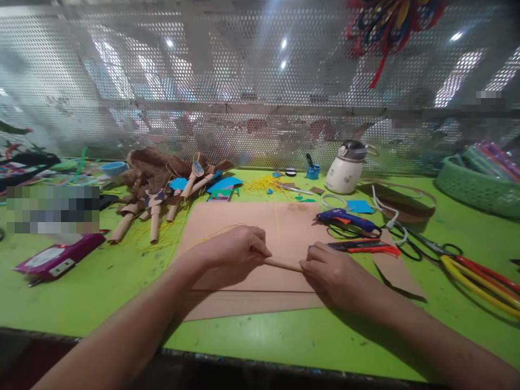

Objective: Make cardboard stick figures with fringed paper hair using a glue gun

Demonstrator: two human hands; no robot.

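Both ends of a thin rolled brown paper tube point(283, 264) are pinched, one by my left hand point(238, 246) and the other by my right hand point(329, 271). The tube lies roughly level, low over brown paper sheets point(244, 279) on the green table point(227, 338). Just beyond my right hand are a red and black cutter point(365, 247) and a blue glue gun point(349, 220). A yellow thread point(221, 232) runs across the sheets behind my left hand.
Paper tube figures point(154, 214) with yellow threads stand at the back left, near a magenta power strip point(63, 257). A white bottle point(344, 170), yellow-handled scissors point(475, 279) and a green basket point(475, 187) are on the right. A perforated metal screen point(244, 81) rises behind.
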